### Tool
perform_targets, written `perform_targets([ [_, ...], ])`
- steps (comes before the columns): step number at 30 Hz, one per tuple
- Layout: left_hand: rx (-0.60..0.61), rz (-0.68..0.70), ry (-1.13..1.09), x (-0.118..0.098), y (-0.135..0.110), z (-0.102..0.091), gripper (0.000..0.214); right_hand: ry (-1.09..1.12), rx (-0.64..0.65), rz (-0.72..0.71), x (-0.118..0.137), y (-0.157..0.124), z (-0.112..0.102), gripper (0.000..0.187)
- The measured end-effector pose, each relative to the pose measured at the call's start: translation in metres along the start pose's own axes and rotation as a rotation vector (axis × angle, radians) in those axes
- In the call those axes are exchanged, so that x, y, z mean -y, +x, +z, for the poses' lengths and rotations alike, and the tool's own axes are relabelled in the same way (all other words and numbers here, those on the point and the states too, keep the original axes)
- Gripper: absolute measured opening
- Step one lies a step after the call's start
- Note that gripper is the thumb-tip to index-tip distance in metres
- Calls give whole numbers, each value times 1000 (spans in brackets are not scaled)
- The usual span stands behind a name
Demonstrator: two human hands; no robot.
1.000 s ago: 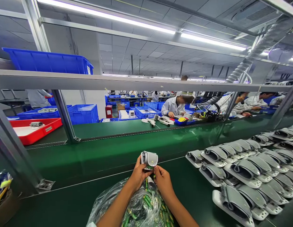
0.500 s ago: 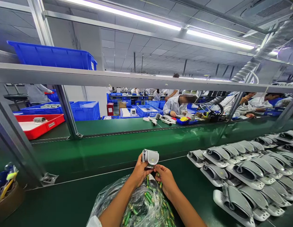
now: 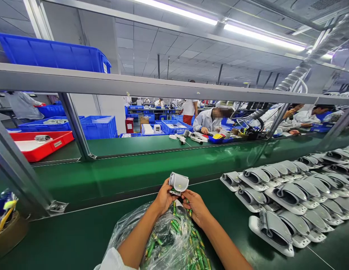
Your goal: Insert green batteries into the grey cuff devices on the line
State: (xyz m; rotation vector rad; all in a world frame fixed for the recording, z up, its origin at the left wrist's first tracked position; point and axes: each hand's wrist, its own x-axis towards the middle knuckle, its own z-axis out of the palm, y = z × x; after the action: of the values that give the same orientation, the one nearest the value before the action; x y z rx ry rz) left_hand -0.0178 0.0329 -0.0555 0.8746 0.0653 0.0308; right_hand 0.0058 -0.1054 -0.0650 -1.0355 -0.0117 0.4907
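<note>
red tray (image 3: 50, 147) at 9 o'clock, clear bag (image 3: 126, 225) of green cylinders (image 3: 176, 227) at 6, left hand (image 3: 163, 198) gripping grey-wrapped device (image 3: 180, 182) above bag, right hand (image 3: 197, 206) closed at device's 5, similar wrapped units (image 3: 296, 192) on table (image 3: 225, 210) at 4

White tube lights (image 3: 264, 37) are shining from the ceiling, filling the room with bright, cool light, their cores washing out and fringing violet. The glossy green strip (image 3: 152, 159) is throwing back pale streaks of glare, and the plastic bag (image 3: 129, 223) is catching small white highlights, while the dark tabletop (image 3: 67, 240) is looking dimmer. Wide-angle distortion is stretching the blue bin (image 3: 50, 52) near the left edge. Distant people (image 3: 160, 102) are appearing soft, and a mosaic is blurring part of one seated person (image 3: 206, 120).
</note>
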Motion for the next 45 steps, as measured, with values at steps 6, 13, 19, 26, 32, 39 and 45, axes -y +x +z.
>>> perform_targets([
  [6, -20, 10, 21, 1, 2, 1, 50, -98, 38, 46, 4, -5, 4, 50],
  [13, -9, -38, 96, 0, -1, 6, 52, -187, -22, -1, 2, -5, 8, 47],
  [19, 46, -79, 134, -2, -6, 9, 59, -343, -75, -240, 1, -7, 12, 52],
  [26, -102, -18, 74, 4, 5, 4, 53, -35, -110, -7, 3, -8, 10, 39],
  [32, -189, 62, 8, 0, 6, 3, 46, 66, -68, 3, 7, -7, 9, 39],
  [39, -199, 46, -17, -4, 5, 1, 43, 4, -111, -109, 4, -5, 13, 57],
  [45, -156, 30, 14, -2, 0, 5, 65, -84, -128, -109, -3, -6, 15, 63],
])
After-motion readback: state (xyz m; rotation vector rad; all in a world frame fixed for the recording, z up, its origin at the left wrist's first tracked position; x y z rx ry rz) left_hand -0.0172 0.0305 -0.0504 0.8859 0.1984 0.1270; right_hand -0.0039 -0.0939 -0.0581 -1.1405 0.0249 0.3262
